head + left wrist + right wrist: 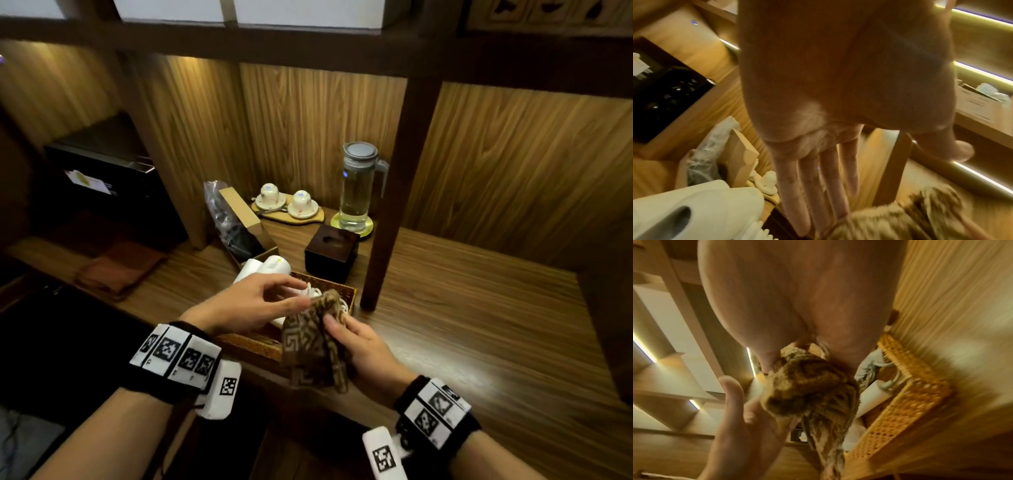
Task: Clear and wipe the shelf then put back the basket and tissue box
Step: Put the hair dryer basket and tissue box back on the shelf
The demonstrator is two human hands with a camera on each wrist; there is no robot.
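A brown patterned cloth hangs bunched in my right hand, just above the near end of the wicker basket. My left hand reaches in from the left with straight fingers, whose tips touch the cloth's upper edge. The left wrist view shows that hand spread, with the thumb apart, and the cloth at the fingertips. In the right wrist view the cloth is gripped beside the basket. The dark wooden tissue box stands on the shelf behind the basket.
A white appliance and cords lie in the basket. Behind it are a cardboard box with a plastic bag, two cups on a tray and a glass jug. A dark post rises beside the basket. A black cabinet stands at the left.
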